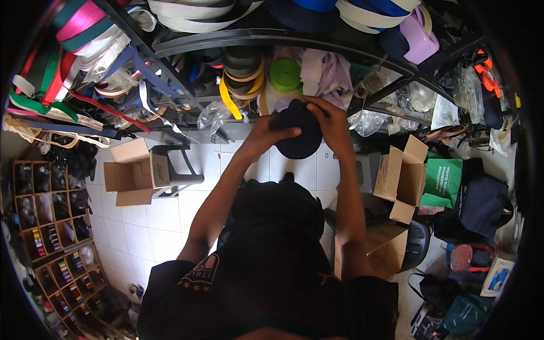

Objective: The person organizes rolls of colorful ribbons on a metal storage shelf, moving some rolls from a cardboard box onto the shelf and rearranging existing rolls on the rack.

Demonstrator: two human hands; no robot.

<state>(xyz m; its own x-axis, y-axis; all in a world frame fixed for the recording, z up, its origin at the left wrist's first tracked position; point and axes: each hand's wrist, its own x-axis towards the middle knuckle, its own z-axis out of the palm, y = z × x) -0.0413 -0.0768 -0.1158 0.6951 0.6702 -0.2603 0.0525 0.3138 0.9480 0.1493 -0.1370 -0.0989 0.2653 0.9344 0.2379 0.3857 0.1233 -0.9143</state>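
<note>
Black shelf (249, 41), top of frame. Dark round roll (299, 137), upper centre. Left hand (264, 136) half-closed on it, thumb across its face; right hand (333, 123) half-curled at upper-right rim, hold unclear. Risk: slackened fingers could let it unwind or drop.

At the upper centre of the frame, a dark, flat, round roll (297, 140) is resting between the left hand (265, 136) and the right hand (333, 126). Above it, a bright green coiled strap roll (284, 75) is sitting left of a crumpled pale lilac cloth (323, 73). At centre left, an open brown cardboard box (161, 170) is standing beside a grey stool (184, 179); a second open cardboard box (387, 173) (at centre right) is standing left of a green bag (445, 174). A brown wooden pigeonhole cabinet (54, 253) is occupying the lower left.
</note>
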